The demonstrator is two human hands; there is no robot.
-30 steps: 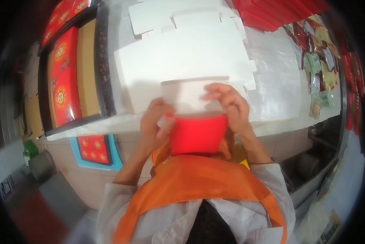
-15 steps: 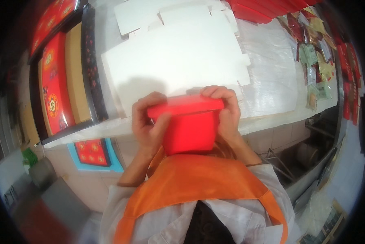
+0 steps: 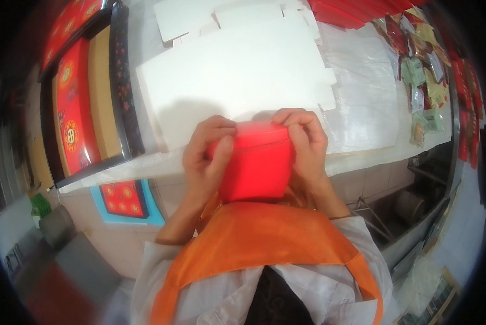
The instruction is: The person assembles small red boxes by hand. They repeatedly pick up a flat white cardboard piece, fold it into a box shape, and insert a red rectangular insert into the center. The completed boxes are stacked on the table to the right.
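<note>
A plain red cardboard box [image 3: 255, 173] stands out against my orange apron, close to my body at the table's front edge. My left hand [image 3: 208, 151] grips its upper left corner, thumb on the near side and fingers curled over the top. At the upper right corner my right hand [image 3: 309, 143] holds it in the same way, its thumb pressed along the side. A crease or flap edge runs across the box just below its top. Beyond it lie flat white cardboard sheets [image 3: 237, 70]. The underside of the box is hidden.
On the left of the table are black-edged trays with a red patterned box [image 3: 75, 103]. Several small wrapped packets [image 3: 424, 81] lie at the right, with red sheets [image 3: 362, 11] at the back. Below the table, a red patterned box [image 3: 124, 199] rests on something light blue.
Both hands have drawn inward, nearer each other. The top flap, wide and overhanging before, now looks narrower and more in line with the box sides.
</note>
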